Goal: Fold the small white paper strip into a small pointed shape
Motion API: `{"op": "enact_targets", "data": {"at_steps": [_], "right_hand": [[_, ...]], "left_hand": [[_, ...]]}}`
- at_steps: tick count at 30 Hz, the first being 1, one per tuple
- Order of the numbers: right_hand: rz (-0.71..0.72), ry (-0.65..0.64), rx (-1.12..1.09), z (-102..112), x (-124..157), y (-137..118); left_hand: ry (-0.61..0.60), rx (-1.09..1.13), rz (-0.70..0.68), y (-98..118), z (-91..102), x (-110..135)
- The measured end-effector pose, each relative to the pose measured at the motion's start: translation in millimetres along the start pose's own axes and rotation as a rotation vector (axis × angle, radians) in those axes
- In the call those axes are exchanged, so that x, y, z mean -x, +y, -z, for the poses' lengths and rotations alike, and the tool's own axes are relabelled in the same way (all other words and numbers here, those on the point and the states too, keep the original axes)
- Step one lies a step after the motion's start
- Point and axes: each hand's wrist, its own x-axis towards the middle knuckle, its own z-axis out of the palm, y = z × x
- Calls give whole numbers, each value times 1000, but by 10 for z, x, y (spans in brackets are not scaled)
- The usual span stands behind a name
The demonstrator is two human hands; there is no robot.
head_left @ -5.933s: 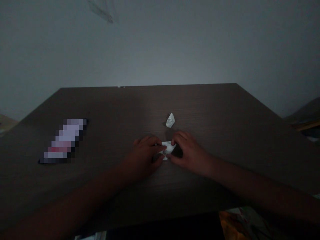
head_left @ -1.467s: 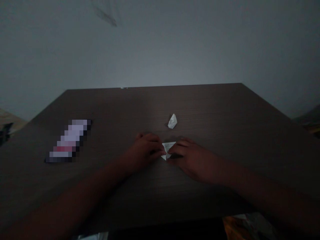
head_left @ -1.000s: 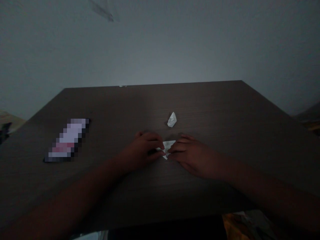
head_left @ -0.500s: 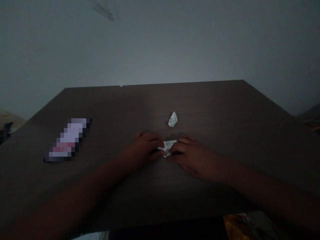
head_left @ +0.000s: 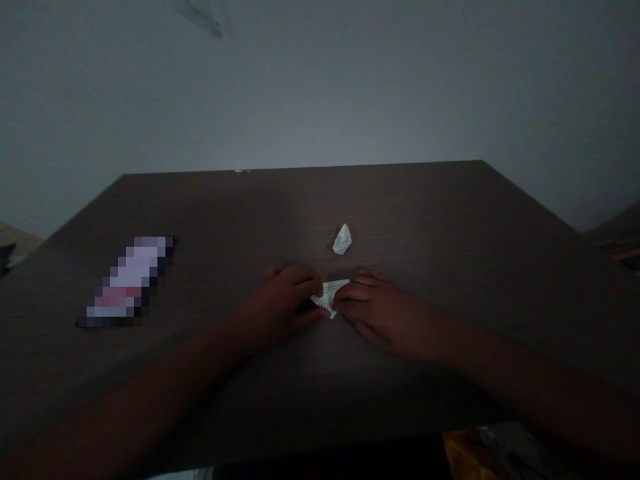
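A small folded piece of white paper point(head_left: 331, 294) lies on the dark wooden table point(head_left: 450, 227), near the middle. My left hand point(head_left: 285, 300) pinches its left edge with curled fingers. From the right, my right hand point(head_left: 380, 310) presses its fingertips on the paper's other side. Both hands rest on the tabletop. A second small folded white paper point(head_left: 343, 240) stands a little farther back, untouched.
A flat blurred rectangular object point(head_left: 127, 280) lies on the left part of the table. A plain pale wall rises behind the table's far edge. Something colourful point(head_left: 475, 453) shows below the near edge at the right.
The paper between my fingers has been pressed flatter and shifted slightly left. My hands stay in nearly the same spot, fingers working the folds. The view shifted a little.
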Motion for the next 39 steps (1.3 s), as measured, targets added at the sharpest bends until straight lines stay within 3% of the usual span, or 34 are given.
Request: {"op": "enact_targets", "data": {"at_steps": [12,20,39], "right_hand": [[59,10,-6,17,2,12],[77,-5,5,44,-3,13],[67,32,62,-57,18,-46]], "left_hand": [[-8,32,107,80,-30,11],[21,41,100,66,-64,10],[0,100,249,145,-40,-38]]}}
